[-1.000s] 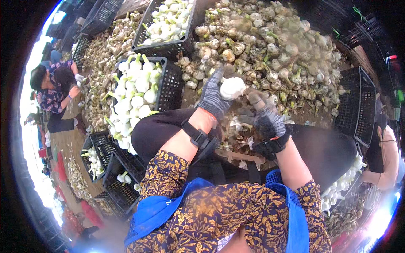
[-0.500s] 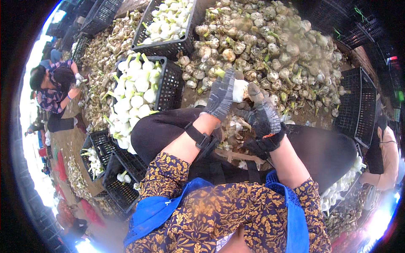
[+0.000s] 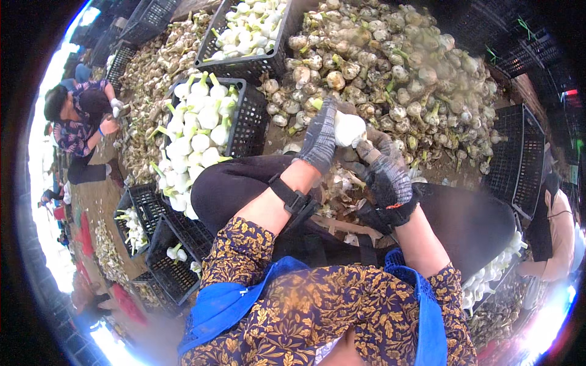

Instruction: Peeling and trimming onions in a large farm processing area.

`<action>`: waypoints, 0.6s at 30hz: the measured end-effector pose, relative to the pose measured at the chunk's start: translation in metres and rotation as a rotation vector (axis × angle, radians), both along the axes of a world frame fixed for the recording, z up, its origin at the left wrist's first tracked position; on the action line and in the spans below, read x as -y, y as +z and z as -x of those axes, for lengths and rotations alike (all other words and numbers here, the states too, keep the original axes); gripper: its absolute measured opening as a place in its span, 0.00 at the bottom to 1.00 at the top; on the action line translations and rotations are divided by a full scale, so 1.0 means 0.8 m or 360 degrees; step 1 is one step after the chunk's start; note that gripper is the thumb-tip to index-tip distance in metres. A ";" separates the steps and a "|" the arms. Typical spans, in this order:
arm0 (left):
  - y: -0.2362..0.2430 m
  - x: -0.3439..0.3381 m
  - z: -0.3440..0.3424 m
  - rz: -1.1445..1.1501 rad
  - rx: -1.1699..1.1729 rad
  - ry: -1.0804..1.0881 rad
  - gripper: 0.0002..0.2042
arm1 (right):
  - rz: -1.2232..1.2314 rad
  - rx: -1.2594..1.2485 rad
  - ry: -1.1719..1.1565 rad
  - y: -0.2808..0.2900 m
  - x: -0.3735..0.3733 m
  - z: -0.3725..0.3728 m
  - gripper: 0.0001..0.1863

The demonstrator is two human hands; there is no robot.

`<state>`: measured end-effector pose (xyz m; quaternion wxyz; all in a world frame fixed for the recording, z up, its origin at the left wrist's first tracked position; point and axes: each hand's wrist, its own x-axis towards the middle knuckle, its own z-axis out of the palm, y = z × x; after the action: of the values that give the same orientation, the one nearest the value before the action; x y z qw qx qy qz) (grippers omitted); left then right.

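Note:
A white garlic bulb (image 3: 350, 130) with a short green stem stub is in my gloved left hand (image 3: 321, 135), whose fingers wrap around its stem end. My right hand (image 3: 383, 165), in a grey and black glove, is closed with its fingertips against the bulb's lower right side. Whether it also pinches a bit of skin there cannot be made out. Below the hands, between my knees, lie loose papery garlic skins (image 3: 339, 189). Beyond the hands rises a big heap of unpeeled, soil-stained garlic (image 3: 390, 73).
A black crate (image 3: 247, 119) piled with clean white garlic stands left of my hands, another crate (image 3: 244, 66) behind it. Smaller crates (image 3: 168, 268) sit lower left. More black crates (image 3: 516, 158) stand at right. A person (image 3: 82, 122) works at far left, another (image 3: 555, 232) at far right.
The bulb shows more of its clean white side. My right hand has slid from its upper right side down to its lower right, with the fingers curled in more. My left hand keeps its hold.

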<state>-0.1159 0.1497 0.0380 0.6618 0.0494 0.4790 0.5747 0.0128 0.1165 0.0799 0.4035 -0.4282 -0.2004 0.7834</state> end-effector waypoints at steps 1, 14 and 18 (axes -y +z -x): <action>-0.002 -0.002 0.002 0.0039 -0.0048 0.0040 0.16 | 0.0030 0.0022 0.0030 0.002 0.002 0.000 0.19; 0.004 -0.009 0.006 0.0227 0.0130 0.0114 0.19 | -0.1882 0.1374 0.0666 0.017 0.004 -0.011 0.11; -0.008 -0.011 0.013 0.0114 0.0532 0.0254 0.20 | -0.1391 0.0811 0.0902 0.002 0.025 -0.026 0.08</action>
<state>-0.1260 0.1585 0.0313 0.6858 -0.1087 0.3849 0.6081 0.0335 0.0965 0.0814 0.2563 -0.3267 -0.7029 0.5775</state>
